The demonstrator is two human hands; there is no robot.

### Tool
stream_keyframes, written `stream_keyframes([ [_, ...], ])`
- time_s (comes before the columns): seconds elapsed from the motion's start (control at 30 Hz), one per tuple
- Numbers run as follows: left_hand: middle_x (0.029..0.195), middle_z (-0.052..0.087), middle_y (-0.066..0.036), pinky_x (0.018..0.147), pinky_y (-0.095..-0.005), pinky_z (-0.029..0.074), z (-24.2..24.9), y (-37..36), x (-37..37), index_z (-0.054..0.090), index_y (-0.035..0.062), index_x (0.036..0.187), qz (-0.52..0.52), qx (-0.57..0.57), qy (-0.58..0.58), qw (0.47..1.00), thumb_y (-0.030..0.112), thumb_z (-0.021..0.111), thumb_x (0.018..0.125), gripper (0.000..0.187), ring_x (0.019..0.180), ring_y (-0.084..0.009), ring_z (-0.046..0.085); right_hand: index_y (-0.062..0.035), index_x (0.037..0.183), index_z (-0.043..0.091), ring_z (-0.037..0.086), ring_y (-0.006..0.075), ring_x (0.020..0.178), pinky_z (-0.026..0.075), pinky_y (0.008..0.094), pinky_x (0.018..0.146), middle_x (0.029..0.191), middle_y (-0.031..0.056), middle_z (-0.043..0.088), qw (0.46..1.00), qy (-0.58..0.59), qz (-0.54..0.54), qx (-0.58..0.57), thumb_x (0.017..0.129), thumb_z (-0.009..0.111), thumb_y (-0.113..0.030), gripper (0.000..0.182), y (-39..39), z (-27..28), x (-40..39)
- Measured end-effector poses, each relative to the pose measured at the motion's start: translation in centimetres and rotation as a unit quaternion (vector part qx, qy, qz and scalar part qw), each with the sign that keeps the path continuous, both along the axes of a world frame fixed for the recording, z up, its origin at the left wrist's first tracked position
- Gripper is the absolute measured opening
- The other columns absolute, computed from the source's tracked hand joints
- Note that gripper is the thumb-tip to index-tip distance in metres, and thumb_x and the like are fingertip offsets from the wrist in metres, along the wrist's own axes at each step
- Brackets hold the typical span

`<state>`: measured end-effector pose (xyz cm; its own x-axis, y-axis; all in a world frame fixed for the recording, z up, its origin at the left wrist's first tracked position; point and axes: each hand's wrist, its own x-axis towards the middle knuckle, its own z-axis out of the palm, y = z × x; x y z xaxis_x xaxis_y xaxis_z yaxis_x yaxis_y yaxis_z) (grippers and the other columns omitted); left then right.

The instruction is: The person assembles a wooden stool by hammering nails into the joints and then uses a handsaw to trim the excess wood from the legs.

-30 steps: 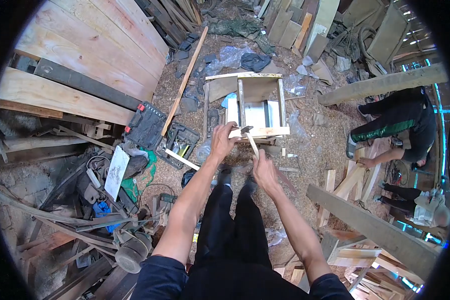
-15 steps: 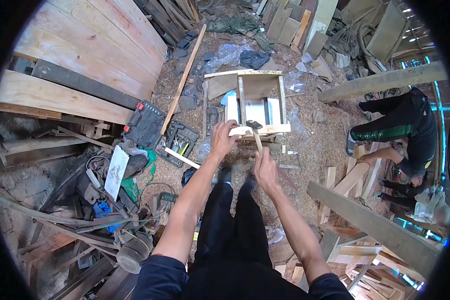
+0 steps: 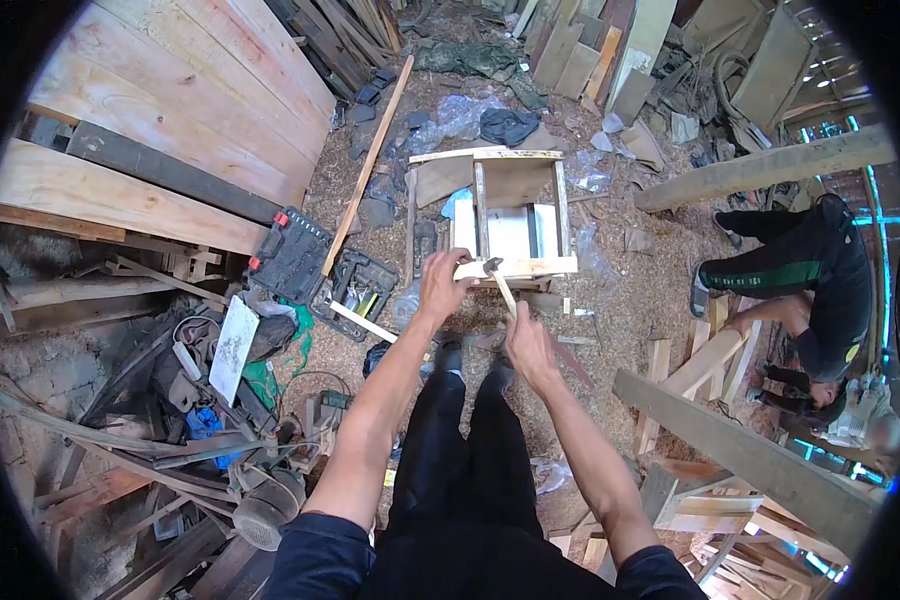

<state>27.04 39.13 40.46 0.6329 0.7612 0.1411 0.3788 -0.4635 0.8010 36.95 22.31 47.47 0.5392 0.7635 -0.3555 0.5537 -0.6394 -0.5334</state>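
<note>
My right hand [image 3: 530, 343] is closed round the handle of a hammer [image 3: 506, 292]. The hammer's head overlaps the pale front rail [image 3: 540, 267] of a small wooden frame [image 3: 481, 205], a little right of the rail's left end. Fingers of my left hand [image 3: 443, 287] grip that left end, close beside the hammer head. The frame stands on the floor in front of my feet, with upright slats and a curved back rail. White panels [image 3: 508, 230] show inside it.
An opened black tool case [image 3: 292, 255] lies to the left, near a long wooden strip [image 3: 370, 160]. Large boards [image 3: 180, 90] lean at upper left. Another person [image 3: 820, 280] bends over timber at right, behind a thick beam [image 3: 740, 455]. Shavings and plastic litter the floor.
The hammer head has dropped from just above the rail onto it and shifted slightly left, with my right hand tilting. My left hand keeps its hold on the rail's end.
</note>
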Motion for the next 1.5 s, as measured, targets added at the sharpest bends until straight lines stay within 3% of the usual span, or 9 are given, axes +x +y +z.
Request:
stream_keyframes([
  [0.17, 0.095, 0.067, -0.008, 0.099, -0.0447, 0.037, 0.1, -0.3, 0.1, 0.06, 0.0088, 0.104, -0.01, -0.015, 0.006, 1.0, 0.011, 0.08, 0.066, 0.043, 0.095, -0.0301, 0.06, -0.0018, 0.106, 0.041, 0.057, 0.0548, 0.073, 0.046, 0.0588, 0.058, 0.074, 0.034, 0.059, 0.999, 0.003, -0.022, 0.038, 0.098, 0.045, -0.02, 0.02, 0.0, 1.3, -0.1],
  [0.27, 0.096, 0.067, -0.008, 0.098, -0.0443, 0.037, -0.3, 0.0, 0.1, 0.061, 0.0093, 0.104, -0.013, 0.0, 0.008, 1.0, 0.011, 0.08, 0.065, 0.043, 0.096, -0.0301, 0.06, -0.0032, 0.102, 0.044, 0.061, 0.0409, 0.06, 0.046, 0.0475, 0.047, 0.069, 0.0226, 0.061, 0.994, 0.036, -0.027, 0.101, 0.1, 0.044, -0.027, 0.024, 0.3, 0.0, 0.9],
  [0.37, 0.096, 0.067, -0.008, 0.098, -0.0437, 0.038, -0.5, -0.2, 0.3, 0.062, 0.0096, 0.102, -0.017, 0.012, -0.002, 1.0, 0.011, 0.08, 0.065, 0.041, 0.096, -0.0301, 0.06, -0.0105, 0.098, 0.048, 0.034, 0.0038, 0.048, 0.03, 0.0216, 0.04, 0.064, -0.0046, 0.04, 0.854, 0.438, -0.274, 0.052, 0.102, 0.042, -0.04, 0.03, 0.1, 0.0, 1.2],
  [0.47, 0.095, 0.067, -0.008, 0.096, -0.0432, 0.038, 0.3, -0.2, 0.4, 0.063, 0.0095, 0.1, -0.001, -0.005, 0.006, 1.0, 0.01, 0.08, 0.065, 0.039, 0.096, -0.0298, 0.061, -0.0126, 0.094, 0.045, 0.03, 0.0051, 0.044, 0.022, 0.0222, 0.038, 0.06, -0.0055, 0.036, 0.78, 0.533, -0.32, 0.069, 0.102, 0.041, -0.039, 0.028, -0.1, -0.4, 0.9],
  [0.8, 0.094, 0.067, -0.008, 0.094, -0.0416, 0.039, -0.2, -0.3, 0.4, 0.063, 0.0095, 0.1, -0.006, -0.011, -0.002, 1.0, 0.012, 0.079, 0.066, 0.038, 0.096, -0.0297, 0.06, -0.0118, 0.091, 0.044, 0.03, 0.0046, 0.042, 0.023, 0.022, 0.036, 0.06, -0.0047, 0.037, 0.801, 0.488, -0.332, 0.101, 0.103, 0.039, -0.037, 0.029, 0.4, -0.6, -0.8],
  [0.87, 0.095, 0.067, -0.008, 0.094, -0.0416, 0.038, -0.3, -0.2, 0.1, 0.063, 0.0097, 0.1, -0.006, -0.014, -0.003, 1.0, 0.012, 0.079, 0.066, 0.038, 0.096, -0.0296, 0.06, -0.0064, 0.096, 0.046, 0.046, 0.0145, 0.046, 0.035, 0.0308, 0.04, 0.062, 0.0038, 0.049, 0.924, 0.347, -0.164, 0.003, 0.102, 0.041, -0.035, 0.03, 0.3, -0.5, -0.6],
  [1.07, 0.095, 0.067, -0.007, 0.095, -0.0419, 0.038, -0.2, -0.2, 0.2, 0.064, 0.0099, 0.1, -0.007, -0.02, 0.007, 1.0, 0.013, 0.079, 0.066, 0.038, 0.098, -0.0295, 0.059, -0.0007, 0.101, 0.046, 0.058, 0.0486, 0.061, 0.042, 0.053, 0.053, 0.072, 0.0267, 0.06, 0.985, 0.065, -0.07, 0.141, 0.099, 0.043, -0.026, 0.026, -0.2, -1.0, -0.1],
  [1.27, 0.094, 0.067, -0.007, 0.097, -0.042, 0.038, -0.3, 0.0, 0.3, 0.064, 0.0102, 0.101, -0.007, -0.028, 0.004, 1.0, 0.013, 0.079, 0.067, 0.038, 0.098, -0.0287, 0.06, -0.0031, 0.105, 0.043, 0.057, 0.053, 0.068, 0.042, 0.0586, 0.058, 0.067, 0.0312, 0.057, 1.0, 0.011, 0.014, 0.01, 0.098, 0.045, -0.024, 0.022, 0.2, 0.1, -0.3],
  [1.5, 0.099, 0.068, -0.007, 0.099, -0.0423, 0.038, -0.2, 0.2, -0.2, 0.064, 0.0089, 0.104, -0.017, -0.01, 0.003, 1.0, 0.013, 0.078, 0.069, 0.038, 0.101, -0.028, 0.06, -0.0068, 0.107, 0.043, 0.058, 0.0525, 0.071, 0.042, 0.0588, 0.058, 0.069, 0.0314, 0.058, 0.996, 0.018, -0.041, 0.082, 0.097, 0.048, -0.02, 0.017, 0.7, 2.4, -0.4],
])
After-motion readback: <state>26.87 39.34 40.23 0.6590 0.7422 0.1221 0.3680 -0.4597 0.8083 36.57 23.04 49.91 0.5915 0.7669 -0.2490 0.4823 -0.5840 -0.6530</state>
